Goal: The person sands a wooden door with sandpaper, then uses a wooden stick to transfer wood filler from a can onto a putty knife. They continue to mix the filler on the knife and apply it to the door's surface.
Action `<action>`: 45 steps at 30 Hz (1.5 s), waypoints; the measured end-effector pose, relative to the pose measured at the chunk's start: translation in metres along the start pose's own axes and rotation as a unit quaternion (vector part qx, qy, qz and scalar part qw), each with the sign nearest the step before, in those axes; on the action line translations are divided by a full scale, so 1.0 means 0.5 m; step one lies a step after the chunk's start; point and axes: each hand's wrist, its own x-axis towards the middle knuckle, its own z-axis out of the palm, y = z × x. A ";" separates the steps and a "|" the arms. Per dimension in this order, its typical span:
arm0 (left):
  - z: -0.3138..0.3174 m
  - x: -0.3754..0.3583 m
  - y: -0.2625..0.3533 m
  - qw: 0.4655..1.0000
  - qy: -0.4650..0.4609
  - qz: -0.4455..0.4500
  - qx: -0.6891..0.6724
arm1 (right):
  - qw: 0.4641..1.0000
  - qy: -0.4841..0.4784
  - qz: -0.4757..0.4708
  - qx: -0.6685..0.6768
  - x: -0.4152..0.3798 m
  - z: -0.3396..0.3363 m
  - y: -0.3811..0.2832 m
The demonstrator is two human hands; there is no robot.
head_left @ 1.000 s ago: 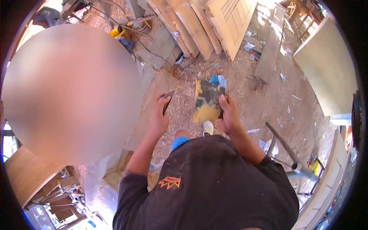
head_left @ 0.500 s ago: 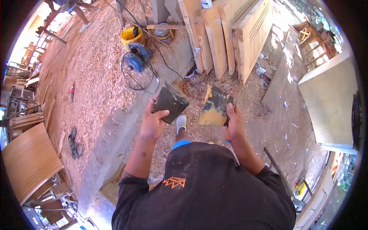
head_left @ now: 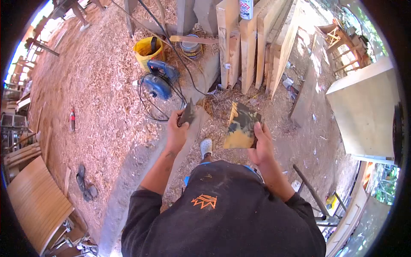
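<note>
My left hand is closed on a thin dark flat plate, which is tilted so that it shows mostly edge-on. Opposite it, my right hand grips a square flat plate by its right side, thumb on top. Yellowish paste smears this second plate, mainly along its lower part and left edge, over a dark surface. The two plates are apart, held in front of my body above the ground. What the fingers do beneath each plate is hidden.
Wood shavings cover the ground. Ahead lie a blue corded blower, a yellow bucket and a metal can. Wooden door panels lean beside them. Sandals and a curved panel are left; a pale panel stands right.
The left plate has turned from showing its broad face to nearly edge-on, and my left hand has tilted with it. The right hand's hold looks the same. The view has shifted slightly.
</note>
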 end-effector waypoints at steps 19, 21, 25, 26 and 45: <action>0.180 0.272 0.059 0.941 -0.323 -0.034 0.092 | 0.986 0.165 -0.004 0.027 -0.019 -0.122 0.049; 0.178 0.441 0.039 0.896 -0.172 0.186 0.365 | 0.979 0.200 -0.024 -0.024 -0.048 -0.150 0.048; 0.150 0.671 0.055 0.688 -0.126 0.287 0.654 | 0.942 0.322 -0.071 0.057 -0.104 -0.153 0.058; 0.156 0.706 0.069 0.653 -0.144 0.286 0.687 | 0.940 0.325 -0.079 0.061 -0.122 -0.157 0.056; 0.816 0.434 0.010 0.633 -0.462 0.521 0.339 | 0.789 0.609 -0.075 0.039 -0.259 -0.266 0.225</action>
